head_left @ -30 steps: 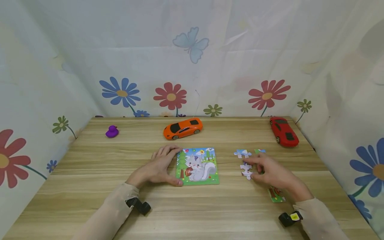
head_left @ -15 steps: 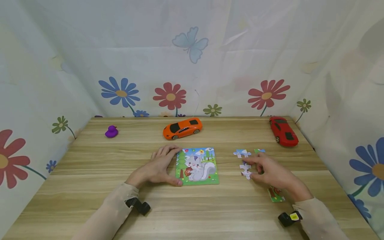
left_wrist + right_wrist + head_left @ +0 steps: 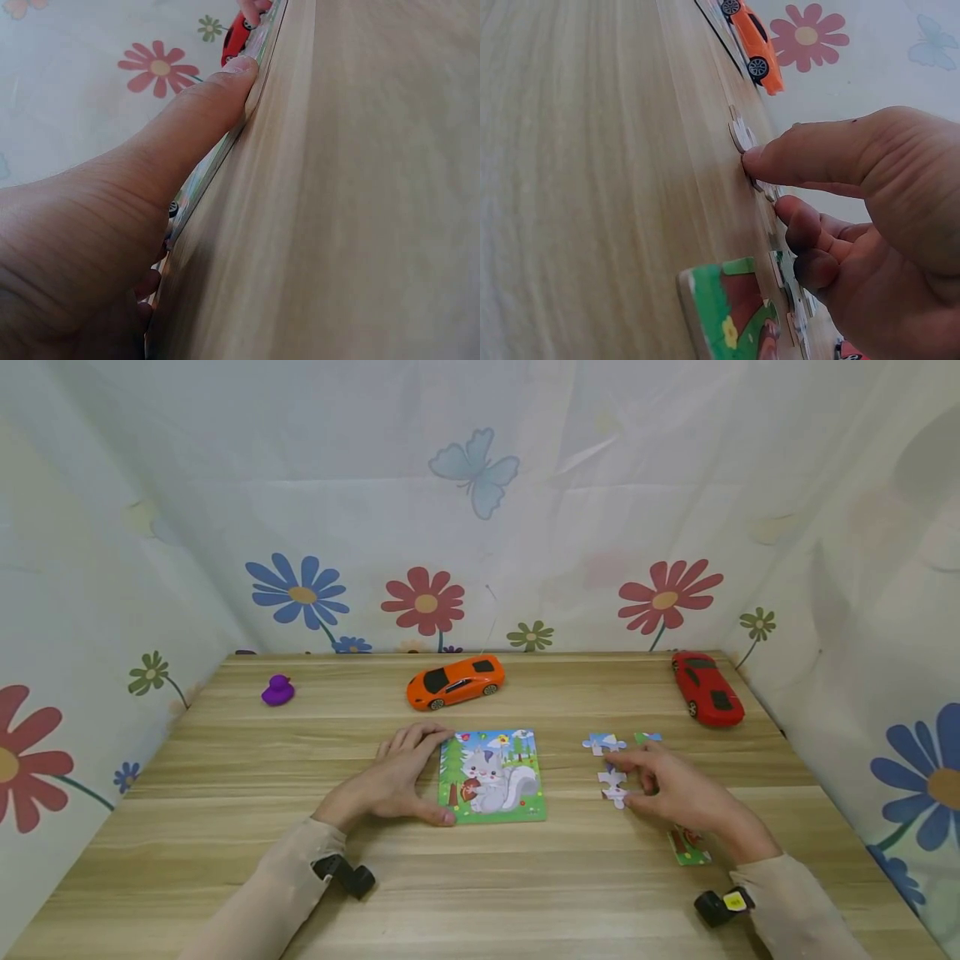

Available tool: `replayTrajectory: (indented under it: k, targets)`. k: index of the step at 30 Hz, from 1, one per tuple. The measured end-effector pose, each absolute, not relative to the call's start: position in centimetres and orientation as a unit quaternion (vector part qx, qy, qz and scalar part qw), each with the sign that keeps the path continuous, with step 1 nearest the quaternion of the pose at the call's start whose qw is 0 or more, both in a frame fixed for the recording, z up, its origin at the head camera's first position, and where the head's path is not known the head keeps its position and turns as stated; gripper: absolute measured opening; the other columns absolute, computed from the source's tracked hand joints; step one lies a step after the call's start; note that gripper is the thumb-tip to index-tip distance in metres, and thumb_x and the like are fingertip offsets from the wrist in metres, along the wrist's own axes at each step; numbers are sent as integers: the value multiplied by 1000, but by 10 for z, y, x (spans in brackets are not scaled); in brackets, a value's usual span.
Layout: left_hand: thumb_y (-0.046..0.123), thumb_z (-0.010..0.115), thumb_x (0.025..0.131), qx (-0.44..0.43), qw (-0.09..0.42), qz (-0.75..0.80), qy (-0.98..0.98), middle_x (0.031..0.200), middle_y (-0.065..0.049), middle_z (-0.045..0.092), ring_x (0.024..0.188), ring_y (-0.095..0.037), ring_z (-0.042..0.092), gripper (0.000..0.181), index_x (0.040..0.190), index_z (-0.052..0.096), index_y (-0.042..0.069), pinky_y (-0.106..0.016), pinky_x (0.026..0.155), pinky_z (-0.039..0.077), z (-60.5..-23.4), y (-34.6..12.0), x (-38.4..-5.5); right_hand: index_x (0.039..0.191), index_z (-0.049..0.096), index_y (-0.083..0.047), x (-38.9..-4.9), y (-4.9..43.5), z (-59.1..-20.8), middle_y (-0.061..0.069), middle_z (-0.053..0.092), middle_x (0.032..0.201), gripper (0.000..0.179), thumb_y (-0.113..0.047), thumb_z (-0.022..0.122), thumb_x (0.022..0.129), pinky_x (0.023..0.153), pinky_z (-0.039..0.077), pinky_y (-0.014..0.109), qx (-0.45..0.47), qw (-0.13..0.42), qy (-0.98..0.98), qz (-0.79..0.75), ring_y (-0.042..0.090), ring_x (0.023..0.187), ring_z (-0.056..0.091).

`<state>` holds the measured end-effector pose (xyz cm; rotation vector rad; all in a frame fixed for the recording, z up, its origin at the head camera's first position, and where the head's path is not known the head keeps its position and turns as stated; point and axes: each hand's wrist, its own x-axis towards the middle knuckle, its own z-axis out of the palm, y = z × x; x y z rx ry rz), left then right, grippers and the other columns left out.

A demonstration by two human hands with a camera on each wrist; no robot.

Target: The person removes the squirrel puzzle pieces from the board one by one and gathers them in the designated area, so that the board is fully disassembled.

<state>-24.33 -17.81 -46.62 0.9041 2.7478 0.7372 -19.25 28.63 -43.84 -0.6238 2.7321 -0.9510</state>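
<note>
Where the right hand (image 3: 678,789) sits low over the wooden table (image 3: 510,893), a pale puzzle piece (image 3: 614,792) lies at nine o'clock from its knuckles (twelve being the table's far side). Grip there: forefinger at the piece's twelve end, thumb at about four, the two apparently pinching it; right wrist view shows the thumb tip at its rim. Long axis roughly eleven to five. Right hand nearer by far. Left hand (image 3: 397,777) well off at nine, spanning the left side of the squirrel board (image 3: 517,789), thumb at the eight o'clock corner, fingers near ten.

Relation that matters, in my judgement: board due nine o'clock from the piece, wood between, not touching.

Looks: piece thin, flat on the table, whitish-grey, touch of purple under the fingertip, knobbed outline. One piece or two joined, cannot tell. Board squarish, flat; grey squirrel, trees, blue sky, grass.

Others, from the piece: sky-blue piece (image 3: 604,743) near at twelve; green-and-blue piece (image 3: 648,737) at one, partly hidden; grass-and-trunk piece (image 3: 688,850) at four, beside the wrist. Orange car (image 3: 457,683) at eleven from the board.
</note>
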Motion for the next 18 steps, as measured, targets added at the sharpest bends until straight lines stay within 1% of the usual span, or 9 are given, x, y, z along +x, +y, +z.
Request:
replayTrajectory:
  k: [3, 5, 7, 8, 10, 11, 13, 16, 18]
  targets:
    - [78, 93, 72, 301, 78, 247, 918, 175, -13, 30, 158, -41, 28, 134, 174, 35, 14, -69, 123, 27, -466, -178, -243, 155, 65, -10, -193, 288, -437, 6, 59, 104, 61, -10, 86, 98, 67, 43, 26, -221, 87, 912, -333, 15, 81, 50]
    - [78, 94, 72, 301, 79, 246, 918, 175, -13, 30, 158, -41, 28, 134, 174, 35, 14, -69, 123, 27, -466, -178, -243, 155, 65, -10, -193, 289, -435, 6, 60, 98, 61, -10, 86, 98, 78, 47, 25, -227, 83, 909, -339, 13, 78, 49]
    - [77, 94, 72, 301, 81, 244, 918, 175, -13, 30, 158, -40, 28, 134, 174, 35, 14, -69, 124, 26, -466, -178, -243, 155, 64, -10, -193, 291, -433, 7, 59, 98, 61, -9, 86, 98, 78, 48, 25, -227, 81, 908, -344, 12, 78, 49]
    - [77, 94, 72, 301, 81, 244, 918, 175, -13, 30, 158, -40, 28, 134, 174, 35, 14, -69, 124, 27, -466, -178, -243, 155, 64, -9, -193, 291, -432, 8, 59, 101, 62, -9, 86, 98, 78, 48, 25, -225, 81, 907, -347, 13, 78, 48]
    - [77, 94, 72, 301, 81, 242, 919, 175, -13, 30, 158, -40, 28, 133, 174, 34, 15, -69, 123, 27, -466, -177, -243, 156, 63, -8, -195, 290, -429, 9, 54, 98, 62, -9, 86, 98, 76, 48, 25, -220, 81, 909, -344, 13, 76, 48]
    - [77, 94, 72, 302, 81, 242, 919, 175, -13, 30, 158, -40, 28, 133, 174, 34, 15, -69, 123, 27, -466, -177, -243, 156, 63, -7, -196, 288, -428, 10, 54, 99, 62, -9, 86, 98, 68, 44, 26, -217, 80, 909, -346, 13, 76, 48]
    - [77, 94, 72, 302, 80, 242, 919, 175, -12, 30, 157, -40, 28, 133, 174, 35, 15, -68, 122, 27, -466, -178, -243, 155, 64, -5, -198, 284, -426, 11, 57, 103, 60, -10, 85, 100, 63, 42, 27, -213, 73, 910, -349, 14, 75, 48]
    - [77, 94, 72, 303, 78, 243, 918, 175, -12, 31, 157, -39, 29, 133, 174, 35, 15, -68, 121, 28, -466, -178, -243, 155, 63, -3, -202, 276, -421, 13, 63, 110, 56, -11, 82, 102, 62, 45, 27, -216, 54, 904, -366, 15, 76, 52]
    - [77, 94, 72, 303, 76, 244, 918, 174, -12, 31, 157, -39, 29, 133, 174, 35, 15, -68, 120, 28, -466, -178, -243, 155, 62, -3, -204, 269, -417, 15, 65, 118, 55, -11, 81, 103, 66, 49, 27, -218, 41, 897, -383, 17, 80, 55]
